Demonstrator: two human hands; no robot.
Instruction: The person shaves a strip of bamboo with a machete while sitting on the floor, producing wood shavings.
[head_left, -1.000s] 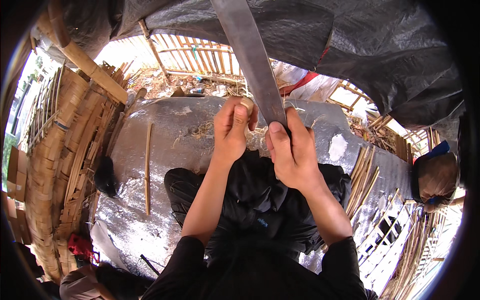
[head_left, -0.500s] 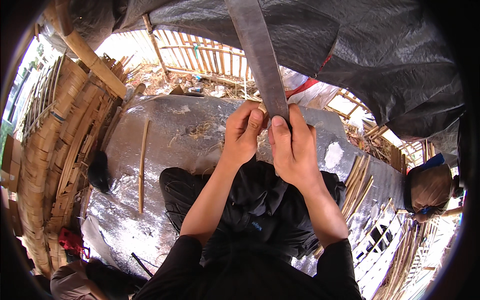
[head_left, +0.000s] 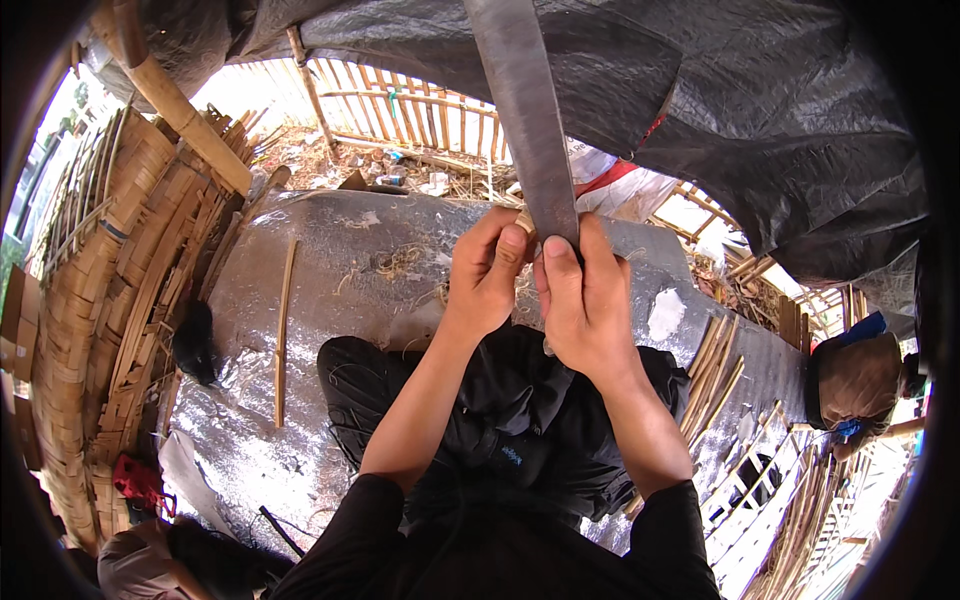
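Above my lap, on the silver mat [head_left: 330,250] spread over the ground, I have both hands close together and clamped on a long grey blade [head_left: 525,120] that rises up and away from me. My right hand [head_left: 585,300] wraps its lower end, thumb laid up along the flat, seemingly to steady it. My left hand [head_left: 485,270] pinches a small pale bamboo piece [head_left: 524,222] against the edge, held tight so it can't slip. A loose bamboo strip [head_left: 285,330] lies to my left, woven bamboo baskets [head_left: 95,300] beyond, more bamboo strips [head_left: 715,370] at right.
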